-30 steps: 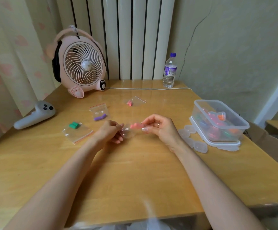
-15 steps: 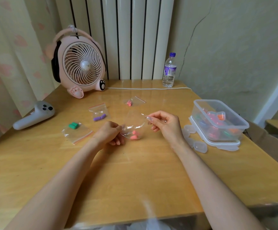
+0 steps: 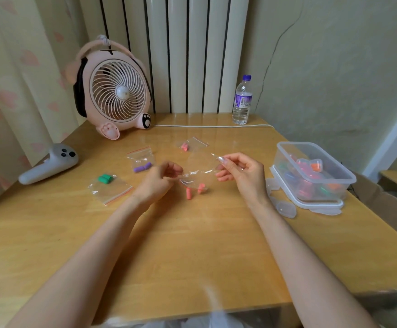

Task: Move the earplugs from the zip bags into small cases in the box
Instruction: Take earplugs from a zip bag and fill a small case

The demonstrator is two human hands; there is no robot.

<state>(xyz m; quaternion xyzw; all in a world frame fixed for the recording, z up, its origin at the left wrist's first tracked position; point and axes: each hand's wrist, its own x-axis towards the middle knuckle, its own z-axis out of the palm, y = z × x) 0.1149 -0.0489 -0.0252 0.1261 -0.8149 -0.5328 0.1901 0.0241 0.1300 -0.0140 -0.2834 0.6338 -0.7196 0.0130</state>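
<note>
Pink earplugs (image 3: 189,193) sit just below the gap between the hands, one on the table (image 3: 192,245), the other seemingly at the mouth of the clear zip bag (image 3: 199,165). The left hand (image 3: 158,182) pinches the bag's low edge and the right hand (image 3: 241,171) pinches its high corner. It hangs mouth-down, I'd say to spill them out. Empty small cases (image 3: 285,205) lie by the right wrist, with the box (image 3: 345,178) just beyond.

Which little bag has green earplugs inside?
The leftmost bag, lying nearest the grey controller. The other bags hold purple earplugs or pink earplugs.
</note>
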